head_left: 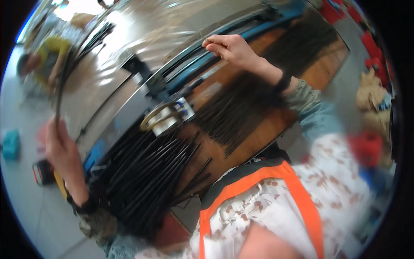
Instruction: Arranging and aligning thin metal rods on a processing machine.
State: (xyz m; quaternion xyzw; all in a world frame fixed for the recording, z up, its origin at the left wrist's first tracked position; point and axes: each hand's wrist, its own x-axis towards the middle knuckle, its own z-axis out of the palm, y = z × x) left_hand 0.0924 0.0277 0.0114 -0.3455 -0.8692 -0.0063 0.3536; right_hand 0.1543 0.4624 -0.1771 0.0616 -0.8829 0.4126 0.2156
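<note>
My left hand [62, 144] is closed around the lower end of a long dark rod [64, 84] that rises from it toward the upper left. Motion blur hides whether it is one rod or several together. Over the blue rail of a bench machine [207, 56], my right hand [230, 48] has its fingers pinched together; anything between them is too small to make out. Between the hands stands a dark clamp-like part [157, 86] of the machine, with a yellowish ring [154, 118] in front of it. Many black rods [142, 179] lie heaped below, nearer my left arm.
More dark rods [235, 112] lie on the orange-brown wooden tabletop [276, 123], and another bunch [302, 43] sits farther right. Clear plastic sheeting [159, 26] covers the far surface. A person in yellow [54, 52] is at the upper left. Red items [373, 49] line the right side.
</note>
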